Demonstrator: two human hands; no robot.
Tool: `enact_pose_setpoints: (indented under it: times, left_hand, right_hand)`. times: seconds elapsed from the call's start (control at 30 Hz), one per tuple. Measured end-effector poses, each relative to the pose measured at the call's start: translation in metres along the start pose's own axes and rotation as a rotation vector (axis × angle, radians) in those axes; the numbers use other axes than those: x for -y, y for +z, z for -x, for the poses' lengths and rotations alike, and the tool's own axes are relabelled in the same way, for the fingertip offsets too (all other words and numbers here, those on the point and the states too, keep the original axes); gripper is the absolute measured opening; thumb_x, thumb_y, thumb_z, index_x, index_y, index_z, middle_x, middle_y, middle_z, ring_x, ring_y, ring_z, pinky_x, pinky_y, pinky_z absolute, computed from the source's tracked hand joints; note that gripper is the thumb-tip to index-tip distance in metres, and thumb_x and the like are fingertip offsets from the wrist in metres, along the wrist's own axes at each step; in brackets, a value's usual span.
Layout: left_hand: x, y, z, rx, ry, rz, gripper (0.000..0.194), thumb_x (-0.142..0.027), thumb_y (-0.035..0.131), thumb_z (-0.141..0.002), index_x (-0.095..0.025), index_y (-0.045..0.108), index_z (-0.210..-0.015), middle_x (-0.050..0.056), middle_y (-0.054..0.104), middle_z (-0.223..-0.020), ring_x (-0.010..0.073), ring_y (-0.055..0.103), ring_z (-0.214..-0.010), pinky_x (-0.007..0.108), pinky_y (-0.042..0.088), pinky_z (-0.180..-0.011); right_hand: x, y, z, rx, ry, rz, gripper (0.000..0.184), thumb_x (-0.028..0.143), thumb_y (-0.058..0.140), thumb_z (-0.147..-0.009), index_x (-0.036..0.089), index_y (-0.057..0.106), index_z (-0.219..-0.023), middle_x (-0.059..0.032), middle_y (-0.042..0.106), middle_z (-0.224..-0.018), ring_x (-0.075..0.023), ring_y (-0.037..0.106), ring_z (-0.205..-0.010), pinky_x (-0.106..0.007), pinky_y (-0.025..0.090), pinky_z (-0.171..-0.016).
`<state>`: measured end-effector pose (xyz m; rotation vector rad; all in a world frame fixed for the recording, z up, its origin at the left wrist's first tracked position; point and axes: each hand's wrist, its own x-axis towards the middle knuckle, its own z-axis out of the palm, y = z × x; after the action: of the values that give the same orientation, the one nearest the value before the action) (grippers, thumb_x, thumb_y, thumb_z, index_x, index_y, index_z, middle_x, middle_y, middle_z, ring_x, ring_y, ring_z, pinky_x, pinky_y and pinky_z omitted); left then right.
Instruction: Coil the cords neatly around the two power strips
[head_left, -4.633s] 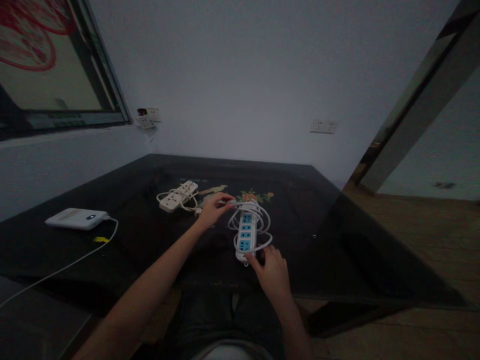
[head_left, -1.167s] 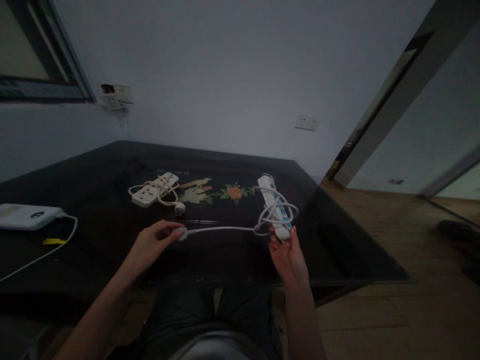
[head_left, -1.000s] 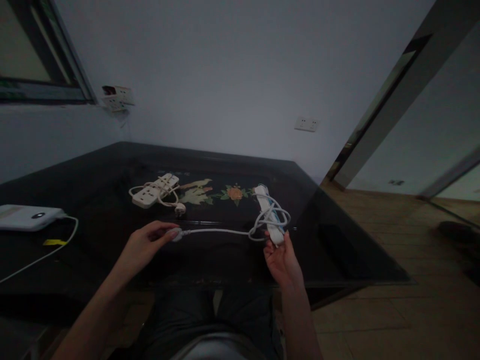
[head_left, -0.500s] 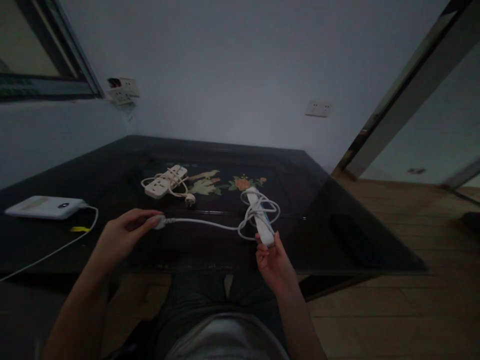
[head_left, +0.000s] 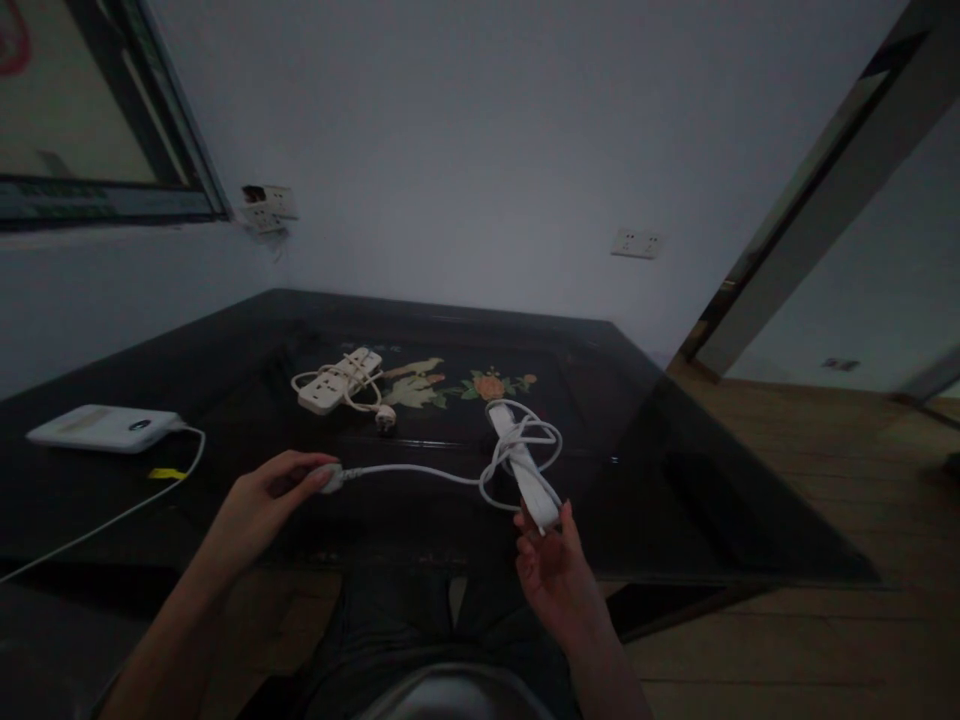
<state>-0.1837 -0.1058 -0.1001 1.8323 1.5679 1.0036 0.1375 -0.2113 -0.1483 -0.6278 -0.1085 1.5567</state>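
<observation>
My right hand [head_left: 553, 573] holds the near end of a white power strip [head_left: 523, 469], which is turned so its pale underside faces up. Loops of its white cord [head_left: 517, 448] still hang around the strip. The cord runs left over the dark table [head_left: 675, 470] to the plug [head_left: 331, 477], which my left hand [head_left: 264, 506] pinches between thumb and fingers.
A second, cream power strip [head_left: 339, 380] with its cord wound round it lies farther back on the table, by a flower inlay [head_left: 491, 383]. A white power bank [head_left: 103, 428] with a cable lies at the left. Wall sockets [head_left: 636, 243] sit on the back wall.
Since the first frame the strip has been lifted off the table and a length of cord pulled out leftward. In the last second the strip has rolled over, hiding its blue sockets.
</observation>
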Motion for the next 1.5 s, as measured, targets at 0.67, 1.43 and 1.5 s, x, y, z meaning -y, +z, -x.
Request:
enact_pose_setpoints:
  times: [0.67,1.43,1.5]
  left_hand:
    - [-0.005,0.046,-0.020,0.058,0.004,0.035,0.044,-0.057,0.058,-0.071,-0.019,0.071,-0.089,0.006,0.074,-0.089,0.0242,0.067,-0.083,0.033,0.051,-0.076]
    - [-0.054,0.144,-0.037,0.488,0.640,-0.231,0.012,-0.027,0.056,-0.088,-0.018,0.062,-0.092,0.005,0.064,-0.093,0.0193,0.060,-0.090,0.029,0.046,-0.080]
    - [-0.056,0.141,-0.036,0.498,0.641,-0.169,0.013,-0.029,0.055,-0.089,-0.018,0.062,-0.090,0.003,0.064,-0.089,0.0165,0.060,-0.086,0.026,0.045,-0.078]
  right_hand:
    - [0.059,0.073,0.015,0.489,-0.784,1.606,0.013,0.024,0.061,-0.085,0.025,0.072,-0.092,-0.0042,0.069,-0.085,-0.0189,0.062,-0.079,-0.033,0.047,-0.072]
    - [0.102,0.061,-0.054,0.589,-1.477,2.387,0.009,0.017,0.062,-0.084,0.019,0.066,-0.091,-0.0067,0.068,-0.097,-0.0242,0.053,-0.093,-0.036,0.037,-0.075]
    - [0.103,0.053,-0.055,0.542,-1.518,2.271,0.010,0.017,0.059,-0.086,0.019,0.065,-0.094,-0.0074,0.067,-0.098,-0.0242,0.054,-0.094,-0.037,0.040,-0.076]
